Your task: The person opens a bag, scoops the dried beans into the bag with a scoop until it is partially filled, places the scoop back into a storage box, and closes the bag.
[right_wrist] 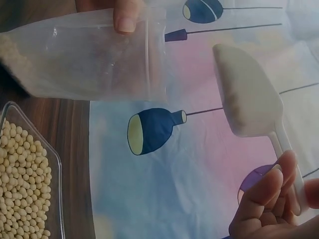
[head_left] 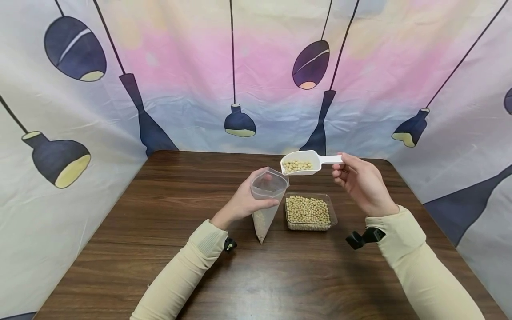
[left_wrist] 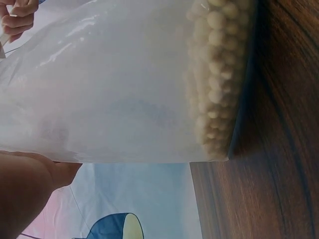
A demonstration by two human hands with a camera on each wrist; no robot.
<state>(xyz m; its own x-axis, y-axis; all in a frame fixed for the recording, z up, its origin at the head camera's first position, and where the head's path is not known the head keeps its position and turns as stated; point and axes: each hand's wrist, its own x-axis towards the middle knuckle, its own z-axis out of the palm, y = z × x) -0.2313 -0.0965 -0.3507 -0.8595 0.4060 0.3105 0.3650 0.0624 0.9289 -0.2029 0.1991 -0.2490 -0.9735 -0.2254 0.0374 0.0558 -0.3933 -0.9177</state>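
Gripping a clear plastic bag point(head_left: 270, 217) in the left hand point(head_left: 240, 202), as seen from the head, with thumb and fingers curled round the upper part, just below the gaping mouth. Tapering downward to a point, with a pale fill low inside. Pinching the handle of a white scoop point(head_left: 316, 164) in the right hand point(head_left: 362, 183), bowl nearly level and just beside the bag's mouth, on the right. Carrying a small heap of pale round beans point(head_left: 297, 166) in that bowl. Showing, just right of the bag on the dark wooden desk point(head_left: 192, 191), a clear tub point(head_left: 334, 218) well filled with the same beans. Wearing pale sleeves point(head_left: 176, 280), in front of a fabric backdrop point(head_left: 188, 66) printed with hanging lamps.

Filled mostly, from the left wrist, by the bag's cloudy side, turned sideways, with beans gathered at the bottom, close to the desk; too unclear to tell whether touching. Cut off at lower left to a part of the left hand, along the bag's edge. Glimpsing the right hand at the upper left corner, with bent fingers.

Facing, from the right wrist, the back of the scoop, with a gap between bowl and bag. Holding the handle between thumb and bent fingers. Showing one left-hand digit laid on the bag near the mouth, and the bean-filled tub at lower left.
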